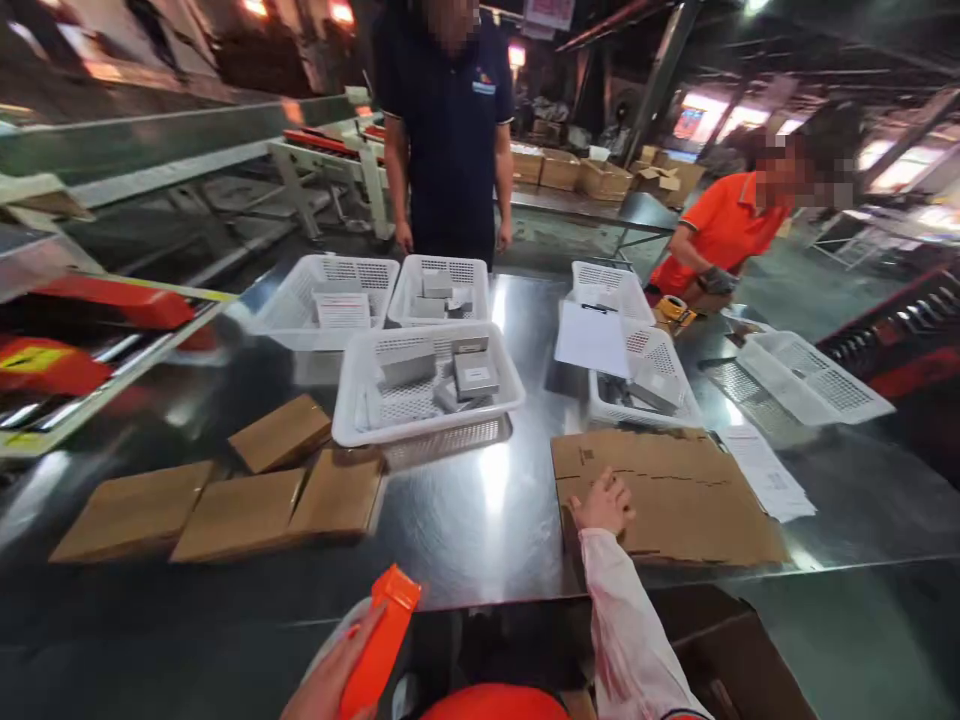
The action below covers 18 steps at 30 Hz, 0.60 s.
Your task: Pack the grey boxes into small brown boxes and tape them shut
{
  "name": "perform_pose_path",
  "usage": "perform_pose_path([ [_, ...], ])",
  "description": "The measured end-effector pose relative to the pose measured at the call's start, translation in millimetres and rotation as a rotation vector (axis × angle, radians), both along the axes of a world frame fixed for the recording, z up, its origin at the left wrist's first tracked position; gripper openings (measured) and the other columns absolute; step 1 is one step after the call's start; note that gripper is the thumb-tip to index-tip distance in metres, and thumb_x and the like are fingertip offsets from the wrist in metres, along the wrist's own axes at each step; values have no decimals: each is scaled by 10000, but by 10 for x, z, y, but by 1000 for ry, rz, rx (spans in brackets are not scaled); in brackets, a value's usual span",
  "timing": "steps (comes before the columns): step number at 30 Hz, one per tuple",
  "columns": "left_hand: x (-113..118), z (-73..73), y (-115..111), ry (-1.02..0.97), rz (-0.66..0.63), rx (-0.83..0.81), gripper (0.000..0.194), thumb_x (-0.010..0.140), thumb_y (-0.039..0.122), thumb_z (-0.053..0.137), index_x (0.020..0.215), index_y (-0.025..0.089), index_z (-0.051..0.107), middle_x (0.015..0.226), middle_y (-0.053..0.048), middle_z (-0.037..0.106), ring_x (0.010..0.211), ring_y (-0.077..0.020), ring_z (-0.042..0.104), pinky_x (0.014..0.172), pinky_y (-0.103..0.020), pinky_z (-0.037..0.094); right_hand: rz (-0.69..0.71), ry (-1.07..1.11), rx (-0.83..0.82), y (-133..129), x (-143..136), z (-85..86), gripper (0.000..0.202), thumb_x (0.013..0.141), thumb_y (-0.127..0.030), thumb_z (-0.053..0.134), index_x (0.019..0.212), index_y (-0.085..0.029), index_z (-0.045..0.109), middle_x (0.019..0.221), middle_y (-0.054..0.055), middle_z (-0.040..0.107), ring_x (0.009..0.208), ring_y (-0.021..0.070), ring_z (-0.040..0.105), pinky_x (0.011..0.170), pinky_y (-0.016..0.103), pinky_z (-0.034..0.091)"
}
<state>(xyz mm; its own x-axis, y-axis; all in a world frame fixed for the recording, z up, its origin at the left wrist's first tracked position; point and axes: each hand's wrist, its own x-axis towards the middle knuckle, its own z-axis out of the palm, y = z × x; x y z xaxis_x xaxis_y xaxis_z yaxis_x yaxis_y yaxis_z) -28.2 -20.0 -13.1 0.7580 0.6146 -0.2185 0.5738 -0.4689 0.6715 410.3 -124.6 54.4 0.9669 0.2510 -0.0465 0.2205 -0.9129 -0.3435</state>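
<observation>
My right hand [602, 503] rests on the near left edge of a flattened cardboard box [675, 495] lying on the shiny metal table [480, 500]. Its fingers curl over the cardboard's edge. My left hand [334, 680] is low at the bottom of the view and grips an orange box cutter [380, 640] that points up and away from me. A white basket [427, 385] holding several small grey boxes stands in the middle of the table, beyond both hands.
Several flat brown cartons [225, 500] lie at the left. More white baskets [442, 290] stand further back and at the right [814, 375], with paper sheets [592, 338]. A person in dark clothes [450, 120] and one in orange [724, 235] work across the table.
</observation>
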Motion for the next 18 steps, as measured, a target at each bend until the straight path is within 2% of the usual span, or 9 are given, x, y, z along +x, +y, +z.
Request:
perform_pose_path([
  [2,388,34,118,18,-97,165,712,808,270,488,1513,221,405,1427,-138,566,1300,-333,538,1084,-464,456,-92,-98,-168,-301,220,8,906,711,-304,804,1458,-33,368,1461,336,375,1306,423,355,989,586,322],
  [4,814,127,230,105,-163,269,664,843,215,428,1504,163,413,1234,-171,664,1137,-326,627,991,-446,502,-101,-134,-282,-444,300,-15,874,699,-392,824,1408,-55,439,1384,300,471,1227,386,432,933,527,373],
  [6,1157,230,352,226,-211,332,661,855,165,403,1515,138,386,1097,-151,685,1020,-306,649,926,-408,508,-86,-116,-299,-488,297,-15,808,722,-415,809,1374,-73,476,1346,276,507,1201,368,460,922,505,387],
  [8,1352,304,493,358,-210,387,652,871,141,382,1522,154,372,1034,-121,685,978,-298,650,896,-393,502,-98,-89,-291,-496,263,45,743,747,-379,789,1355,-79,485,1370,273,487,1233,372,454,948,510,388],
  [11,1498,353,698,457,-131,523,614,878,117,364,1478,218,453,1129,-134,682,1108,-353,615,957,-490,464,-128,-27,-210,-495,169,223,581,794,-276,729,1302,-93,513,1381,277,481,1253,376,484,950,483,418],
  [13,1679,394,757,361,-83,561,553,877,173,438,1424,197,514,1291,-173,629,1277,-398,508,1049,-554,392,-78,35,-143,-467,21,335,408,845,-219,651,1230,-120,560,1272,234,585,1118,326,609,867,405,471],
  [15,2007,482,714,167,-64,429,544,867,285,535,1391,140,525,1413,-188,550,1388,-382,404,1143,-510,325,-8,88,-83,-391,-240,388,270,873,-166,585,1141,-163,608,1093,151,686,940,260,691,784,329,491],
  [18,2636,669,543,-58,-19,-64,651,871,435,562,1418,95,460,1467,-178,506,1398,-317,429,1159,-399,356,126,127,63,-203,-774,327,243,906,-119,464,1048,-197,645,946,97,733,889,241,715,770,299,498],
])
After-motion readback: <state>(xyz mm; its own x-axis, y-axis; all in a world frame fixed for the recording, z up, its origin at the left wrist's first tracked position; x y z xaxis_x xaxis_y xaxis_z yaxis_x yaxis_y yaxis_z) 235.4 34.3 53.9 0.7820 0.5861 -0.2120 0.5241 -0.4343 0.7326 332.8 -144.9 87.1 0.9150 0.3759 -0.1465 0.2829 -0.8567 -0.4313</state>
